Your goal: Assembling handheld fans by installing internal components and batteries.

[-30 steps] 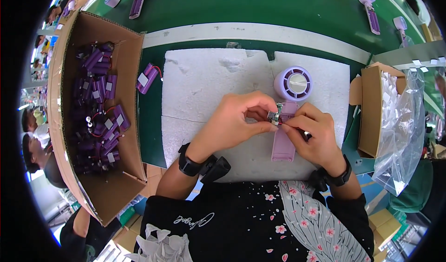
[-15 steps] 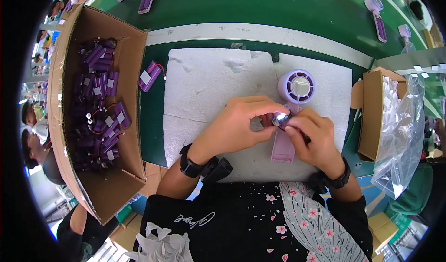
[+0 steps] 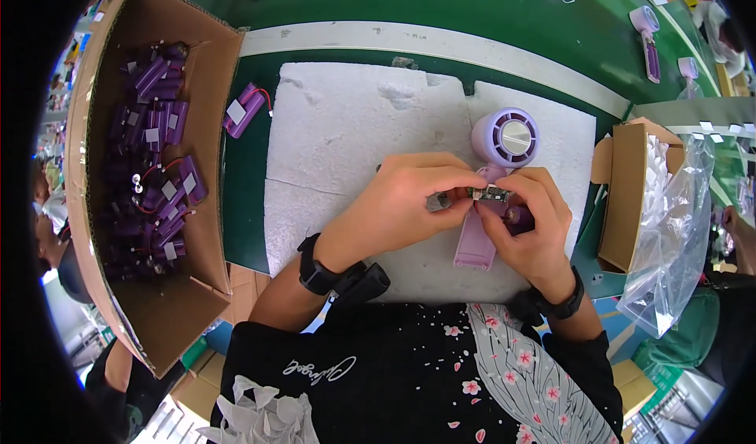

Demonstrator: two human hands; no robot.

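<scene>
Between the fingertips of both hands is a small circuit board (image 3: 493, 194). My left hand (image 3: 402, 208) pinches its left end between thumb and forefinger; a small grey thing, too hidden to name, shows within the curl of those fingers. My right hand (image 3: 539, 227) grips the board's right end, and a purple cylindrical battery (image 3: 519, 219) shows under its fingers. Right below both hands lies a lavender handheld fan (image 3: 506, 137) with a round head, its open pink-lavender handle (image 3: 475, 247) pointing toward me. The hands hide the handle's upper part.
A white foam board (image 3: 331, 129) covers the work area. To the left stands a cardboard box (image 3: 177, 318) of purple battery packs, with one battery pack (image 3: 246, 111) beside it. At right are an open carton (image 3: 622, 200) and a clear plastic bag (image 3: 669, 263). More fans (image 3: 646, 30) lie beyond the white rail (image 3: 339, 38).
The held board has been turned, so its component side now shows instead of a shiny face. A purple battery has come into sight at my right hand. The whole view has shifted slightly.
</scene>
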